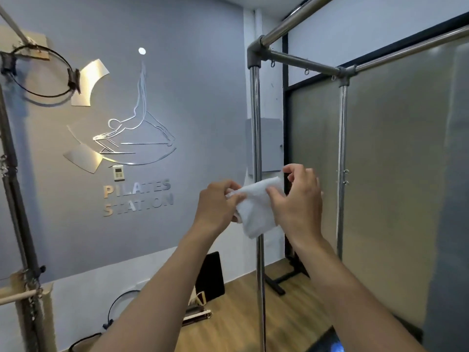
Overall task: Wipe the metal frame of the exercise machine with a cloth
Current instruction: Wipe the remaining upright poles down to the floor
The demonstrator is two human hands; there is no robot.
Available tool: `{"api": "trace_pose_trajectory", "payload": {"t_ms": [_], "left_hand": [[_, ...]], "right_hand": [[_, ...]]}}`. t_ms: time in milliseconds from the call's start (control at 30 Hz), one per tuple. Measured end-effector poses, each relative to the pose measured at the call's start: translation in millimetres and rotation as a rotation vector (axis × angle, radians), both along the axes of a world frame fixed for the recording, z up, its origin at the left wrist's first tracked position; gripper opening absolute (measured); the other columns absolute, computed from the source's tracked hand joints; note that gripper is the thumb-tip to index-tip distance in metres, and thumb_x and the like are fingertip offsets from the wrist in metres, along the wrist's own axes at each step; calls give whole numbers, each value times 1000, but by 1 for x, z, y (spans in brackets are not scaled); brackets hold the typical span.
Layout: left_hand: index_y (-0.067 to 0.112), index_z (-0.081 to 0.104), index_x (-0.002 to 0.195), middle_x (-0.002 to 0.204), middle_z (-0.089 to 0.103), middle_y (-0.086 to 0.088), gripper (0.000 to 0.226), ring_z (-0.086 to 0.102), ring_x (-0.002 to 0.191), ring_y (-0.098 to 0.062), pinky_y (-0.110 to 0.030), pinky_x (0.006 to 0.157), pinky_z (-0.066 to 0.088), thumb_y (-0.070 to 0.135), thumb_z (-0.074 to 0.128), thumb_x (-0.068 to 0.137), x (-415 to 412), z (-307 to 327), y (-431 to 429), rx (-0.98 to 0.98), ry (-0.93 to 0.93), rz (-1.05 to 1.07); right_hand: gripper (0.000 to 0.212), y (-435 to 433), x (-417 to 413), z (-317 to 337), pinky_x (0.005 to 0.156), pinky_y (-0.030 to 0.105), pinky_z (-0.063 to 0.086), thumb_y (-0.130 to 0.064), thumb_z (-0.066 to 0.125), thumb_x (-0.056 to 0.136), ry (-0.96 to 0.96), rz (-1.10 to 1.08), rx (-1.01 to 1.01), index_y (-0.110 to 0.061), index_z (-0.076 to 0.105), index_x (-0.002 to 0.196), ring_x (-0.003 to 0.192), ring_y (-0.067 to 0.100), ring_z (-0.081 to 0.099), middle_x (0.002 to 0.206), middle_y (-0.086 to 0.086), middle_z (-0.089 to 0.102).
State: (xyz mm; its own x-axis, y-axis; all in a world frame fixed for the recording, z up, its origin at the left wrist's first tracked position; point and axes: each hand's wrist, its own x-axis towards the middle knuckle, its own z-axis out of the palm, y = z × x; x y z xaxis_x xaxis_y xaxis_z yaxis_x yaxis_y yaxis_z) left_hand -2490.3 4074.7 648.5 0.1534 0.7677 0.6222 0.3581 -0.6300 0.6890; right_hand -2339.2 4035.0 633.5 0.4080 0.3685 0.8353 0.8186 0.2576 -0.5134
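A white cloth (256,209) hangs folded between my two hands at chest height. My left hand (215,207) pinches its left edge, and my right hand (297,199) grips its right side with thumb and fingers. The cloth sits in front of the near upright chrome post (255,118) of the exercise machine's metal frame; whether it touches the post I cannot tell. A grey corner joint (254,53) tops that post, with horizontal bars running right to a second post (342,138).
A grey wall with a metal Pilates logo (127,138) stands to the left. A ring (38,72) hangs at the upper left beside another apparatus frame (15,194). Frosted glass panels (396,174) close the right side. Rings and a black board (212,275) lie on the wooden floor.
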Motion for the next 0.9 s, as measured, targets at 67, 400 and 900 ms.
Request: {"api": "trace_pose_trajectory", "payload": {"t_ms": [67, 400, 900], "left_hand": [[13, 69, 83, 84, 65, -16, 8, 66, 67, -28, -35, 52, 61, 8, 68, 89, 5, 14, 38, 18, -37, -45], [18, 68, 91, 92, 68, -17, 1, 71, 78, -30, -44, 62, 62, 17, 68, 92, 58, 83, 200, 184, -75, -182], [18, 72, 94, 80, 64, 6, 6, 69, 85, -29, -49, 79, 59, 16, 66, 93, 124, 196, 397, 395, -143, -314]], "right_hand": [[32, 31, -3, 8, 81, 39, 41, -20, 72, 80, -119, -105, 98, -21, 56, 108, 95, 21, 51, 102, -1, 56], [34, 197, 19, 33, 88, 39, 48, -29, 60, 88, -251, -17, 130, -18, 58, 120, 106, 22, 52, 115, 0, 55], [41, 386, 70, 148, 97, 41, 39, -32, 60, 91, -261, -176, 283, -21, 53, 130, 116, 26, 48, 122, 4, 51]]}}
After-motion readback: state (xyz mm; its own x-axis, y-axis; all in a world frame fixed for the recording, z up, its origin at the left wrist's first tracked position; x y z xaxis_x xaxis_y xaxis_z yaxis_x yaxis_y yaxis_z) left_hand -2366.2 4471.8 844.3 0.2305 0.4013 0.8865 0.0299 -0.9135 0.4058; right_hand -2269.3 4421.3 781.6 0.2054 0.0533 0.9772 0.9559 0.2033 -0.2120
